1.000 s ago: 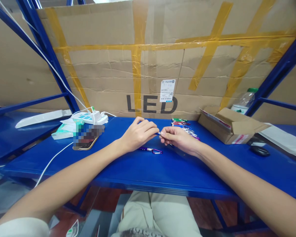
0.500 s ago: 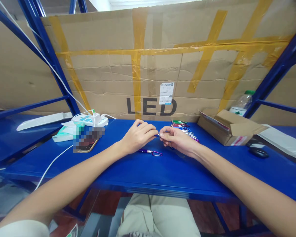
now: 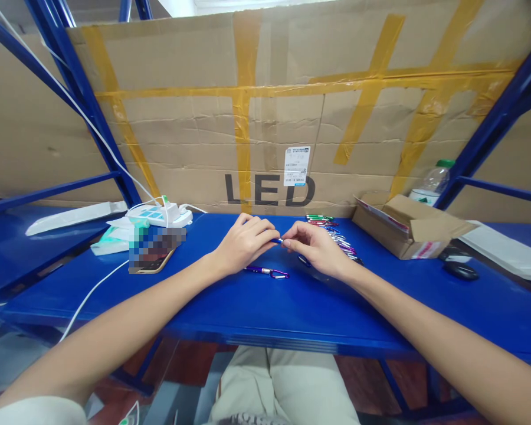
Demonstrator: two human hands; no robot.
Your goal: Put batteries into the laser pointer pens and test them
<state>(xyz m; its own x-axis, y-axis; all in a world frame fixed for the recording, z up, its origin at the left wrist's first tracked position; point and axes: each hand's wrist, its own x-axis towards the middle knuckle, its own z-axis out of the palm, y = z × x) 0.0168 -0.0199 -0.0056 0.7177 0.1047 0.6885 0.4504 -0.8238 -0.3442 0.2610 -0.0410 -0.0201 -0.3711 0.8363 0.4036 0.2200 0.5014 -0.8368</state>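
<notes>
My left hand (image 3: 246, 239) and my right hand (image 3: 313, 245) meet over the middle of the blue table (image 3: 256, 301). Both pinch a small blue keychain flashlight (image 3: 278, 240) between their fingertips; its carabiner (image 3: 304, 260) hangs under my right hand. A purple keychain flashlight (image 3: 266, 271) with a carabiner lies on the table just in front of my hands. Behind my right hand, several coloured keychain flashlights (image 3: 331, 231) lie in a row.
An open cardboard box (image 3: 409, 230) and a plastic bottle (image 3: 430, 183) stand at the right, with a black mouse (image 3: 461, 270) nearer. A phone (image 3: 153, 257), a white power strip (image 3: 159, 215) and its cable sit at the left. A taped cardboard wall (image 3: 269, 118) closes the back.
My right hand's fingers have loosened and shifted slightly along the small flashlight. The view has tilted a little; nothing else has moved.
</notes>
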